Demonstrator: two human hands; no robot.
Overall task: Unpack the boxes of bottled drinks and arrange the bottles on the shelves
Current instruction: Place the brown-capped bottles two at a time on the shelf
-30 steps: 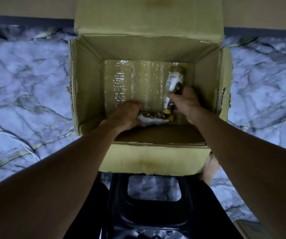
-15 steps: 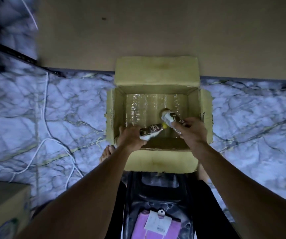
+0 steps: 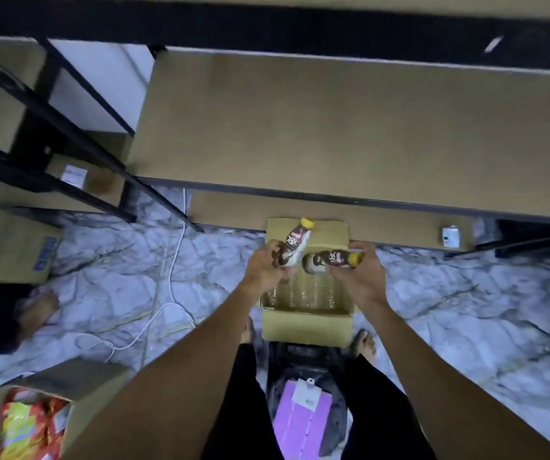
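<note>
My left hand [image 3: 265, 267] grips a brown-and-white bottle with a yellow cap [image 3: 295, 242], tilted cap up and away from me. My right hand [image 3: 364, 272] holds a second bottle of the same kind [image 3: 328, 260] lying sideways, cap to the right. Both bottles hang above the open cardboard box [image 3: 306, 327] on the marble floor, whose bottom shows only crinkled clear plastic. Just beyond the box a low brown shelf board [image 3: 233, 210] runs along, and a wider brown shelf board [image 3: 349, 127] spreads above it in a black frame.
A black stool with a pink tagged item [image 3: 303, 419] stands between my legs. A box of colourful packets [image 3: 31, 423] is at lower left, another carton [image 3: 14, 247] at left. A white cable [image 3: 170, 277] trails over the floor. A small white carton [image 3: 451, 236] stands on the low shelf at right.
Both hands have lifted the two bottles out of the box. My head has risen, so the box looks smaller and the shelves have come into view.
</note>
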